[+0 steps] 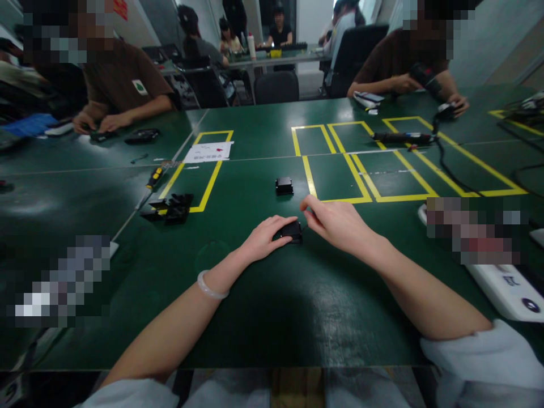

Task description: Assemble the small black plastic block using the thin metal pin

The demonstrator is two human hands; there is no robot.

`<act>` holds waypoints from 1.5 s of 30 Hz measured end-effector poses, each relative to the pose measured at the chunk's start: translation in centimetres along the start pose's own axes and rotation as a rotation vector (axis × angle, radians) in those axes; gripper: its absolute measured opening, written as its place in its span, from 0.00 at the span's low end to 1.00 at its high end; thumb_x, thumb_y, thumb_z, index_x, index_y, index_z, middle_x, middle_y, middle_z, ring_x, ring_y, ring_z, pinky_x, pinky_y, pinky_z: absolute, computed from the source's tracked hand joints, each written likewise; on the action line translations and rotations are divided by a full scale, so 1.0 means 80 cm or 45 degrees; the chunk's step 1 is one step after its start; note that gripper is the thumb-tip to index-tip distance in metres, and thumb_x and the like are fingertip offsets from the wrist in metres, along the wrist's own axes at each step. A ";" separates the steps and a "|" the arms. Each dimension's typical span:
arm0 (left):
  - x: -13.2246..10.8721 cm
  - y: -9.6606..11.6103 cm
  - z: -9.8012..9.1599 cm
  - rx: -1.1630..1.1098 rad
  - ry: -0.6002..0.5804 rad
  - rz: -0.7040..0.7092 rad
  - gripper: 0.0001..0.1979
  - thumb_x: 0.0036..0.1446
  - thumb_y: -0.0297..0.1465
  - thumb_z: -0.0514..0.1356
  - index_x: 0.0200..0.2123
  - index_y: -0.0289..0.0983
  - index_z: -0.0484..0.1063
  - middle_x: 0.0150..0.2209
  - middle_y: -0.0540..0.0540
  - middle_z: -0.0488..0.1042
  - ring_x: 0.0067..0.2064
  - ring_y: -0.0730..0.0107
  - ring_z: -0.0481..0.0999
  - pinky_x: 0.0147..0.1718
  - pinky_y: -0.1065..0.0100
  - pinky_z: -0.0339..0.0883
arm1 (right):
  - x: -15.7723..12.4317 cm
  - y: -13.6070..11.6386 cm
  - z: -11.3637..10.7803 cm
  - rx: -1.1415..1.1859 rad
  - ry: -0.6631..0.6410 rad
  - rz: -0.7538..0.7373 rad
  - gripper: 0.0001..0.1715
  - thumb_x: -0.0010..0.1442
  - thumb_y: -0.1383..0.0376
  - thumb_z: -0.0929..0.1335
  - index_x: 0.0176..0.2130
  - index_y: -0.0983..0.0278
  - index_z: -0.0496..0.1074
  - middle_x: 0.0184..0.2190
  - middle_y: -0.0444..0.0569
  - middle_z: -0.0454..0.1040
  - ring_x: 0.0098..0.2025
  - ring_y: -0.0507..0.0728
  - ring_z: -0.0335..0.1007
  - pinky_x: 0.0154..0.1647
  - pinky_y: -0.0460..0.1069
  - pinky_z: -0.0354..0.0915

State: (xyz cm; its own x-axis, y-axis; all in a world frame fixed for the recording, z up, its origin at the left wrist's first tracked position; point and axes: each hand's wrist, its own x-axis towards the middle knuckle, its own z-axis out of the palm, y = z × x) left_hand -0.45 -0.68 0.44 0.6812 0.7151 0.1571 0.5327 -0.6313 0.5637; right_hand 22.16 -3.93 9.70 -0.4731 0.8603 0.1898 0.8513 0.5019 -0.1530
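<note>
My left hand (270, 235) rests on the green table with its thumb and fingers around a small black box-shaped part (292, 231), covering its left side. Just right of that part, my right hand (338, 222) is raised slightly with its fingers curled into a pinch. Whatever is between those fingertips, if anything, is too small to make out. A second small black box-shaped part (284, 186) sits a little farther back, apart from both hands.
Several black pieces (170, 208) lie on the left, near a yellow-and-black screwdriver (154, 177). Yellow tape outlines (340, 200) mark the table, with a paper sheet (209, 151) at one. A black pen-shaped tool (402, 137) lies back right. Two people work across the table.
</note>
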 end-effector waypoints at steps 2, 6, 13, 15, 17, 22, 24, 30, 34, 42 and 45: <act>-0.001 -0.001 0.001 0.026 -0.002 0.026 0.25 0.67 0.41 0.53 0.65 0.44 0.59 0.53 0.42 0.68 0.53 0.59 0.69 0.55 0.57 0.64 | 0.000 0.000 -0.001 0.006 -0.013 0.001 0.17 0.68 0.61 0.55 0.48 0.64 0.67 0.29 0.47 0.76 0.27 0.53 0.67 0.27 0.47 0.48; -0.002 0.000 0.004 0.118 0.027 0.054 0.24 0.68 0.39 0.53 0.65 0.45 0.59 0.57 0.42 0.66 0.56 0.58 0.68 0.56 0.56 0.64 | 0.001 -0.001 -0.002 0.027 -0.032 0.003 0.17 0.68 0.62 0.56 0.48 0.64 0.67 0.29 0.47 0.76 0.28 0.53 0.68 0.28 0.47 0.48; -0.003 0.008 0.004 0.261 0.091 0.152 0.22 0.68 0.36 0.52 0.64 0.44 0.61 0.61 0.42 0.65 0.58 0.57 0.67 0.56 0.53 0.64 | 0.001 -0.003 -0.004 0.053 -0.004 0.007 0.15 0.67 0.63 0.56 0.46 0.63 0.66 0.31 0.48 0.76 0.29 0.53 0.68 0.28 0.47 0.49; -0.003 0.009 0.002 0.284 0.091 0.170 0.20 0.69 0.36 0.51 0.62 0.44 0.64 0.61 0.43 0.66 0.59 0.57 0.67 0.57 0.54 0.64 | 0.000 -0.003 -0.004 0.054 0.000 -0.002 0.14 0.67 0.63 0.56 0.45 0.63 0.66 0.31 0.48 0.76 0.29 0.53 0.68 0.28 0.47 0.49; -0.003 0.010 0.001 0.290 0.103 0.171 0.19 0.70 0.37 0.50 0.61 0.44 0.65 0.60 0.43 0.67 0.58 0.58 0.68 0.56 0.55 0.64 | 0.000 -0.004 -0.004 0.045 0.000 -0.004 0.14 0.67 0.63 0.56 0.45 0.63 0.66 0.31 0.47 0.76 0.28 0.53 0.68 0.28 0.47 0.49; -0.004 0.010 0.001 0.237 0.155 0.164 0.18 0.71 0.36 0.48 0.59 0.43 0.68 0.59 0.44 0.69 0.56 0.61 0.70 0.55 0.57 0.66 | 0.001 -0.005 -0.004 -0.032 -0.028 0.008 0.18 0.70 0.57 0.55 0.43 0.63 0.66 0.30 0.48 0.76 0.29 0.55 0.70 0.27 0.48 0.48; -0.004 0.009 0.002 0.209 0.186 0.166 0.18 0.71 0.34 0.48 0.58 0.42 0.69 0.58 0.44 0.71 0.55 0.62 0.71 0.54 0.58 0.66 | 0.002 -0.005 -0.005 -0.081 -0.050 0.028 0.21 0.70 0.55 0.54 0.42 0.64 0.67 0.30 0.49 0.77 0.29 0.56 0.70 0.27 0.48 0.47; -0.004 0.011 0.000 0.191 0.277 0.242 0.14 0.70 0.33 0.51 0.52 0.39 0.73 0.54 0.44 0.74 0.55 0.64 0.72 0.55 0.59 0.67 | 0.001 -0.006 -0.004 -0.047 -0.051 0.026 0.17 0.69 0.60 0.55 0.45 0.64 0.66 0.30 0.49 0.77 0.30 0.54 0.71 0.28 0.47 0.48; -0.005 0.010 0.001 0.253 0.245 0.301 0.14 0.69 0.34 0.53 0.53 0.41 0.73 0.55 0.45 0.73 0.55 0.63 0.71 0.55 0.59 0.67 | 0.000 -0.004 -0.001 0.011 -0.029 -0.001 0.15 0.68 0.62 0.56 0.46 0.63 0.66 0.30 0.47 0.76 0.29 0.54 0.70 0.28 0.47 0.49; -0.004 0.006 0.007 0.291 0.076 0.139 0.24 0.67 0.37 0.55 0.64 0.41 0.58 0.60 0.41 0.66 0.58 0.59 0.68 0.55 0.57 0.67 | 0.000 -0.004 -0.004 0.070 -0.014 -0.038 0.17 0.70 0.57 0.55 0.44 0.63 0.66 0.33 0.48 0.77 0.31 0.54 0.70 0.28 0.47 0.49; -0.003 0.003 0.007 0.239 0.058 0.069 0.25 0.67 0.38 0.54 0.64 0.41 0.57 0.56 0.42 0.69 0.54 0.59 0.70 0.53 0.57 0.67 | 0.001 -0.005 -0.004 -0.023 -0.056 -0.008 0.21 0.70 0.53 0.54 0.41 0.63 0.68 0.30 0.49 0.77 0.30 0.55 0.71 0.28 0.48 0.47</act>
State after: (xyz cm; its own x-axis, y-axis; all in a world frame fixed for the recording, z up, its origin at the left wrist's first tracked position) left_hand -0.24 -1.19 0.10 0.6903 0.6887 0.2217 0.5832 -0.7111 0.3928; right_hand 21.84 -4.13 10.06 -0.4878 0.8603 0.1478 0.8520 0.5061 -0.1340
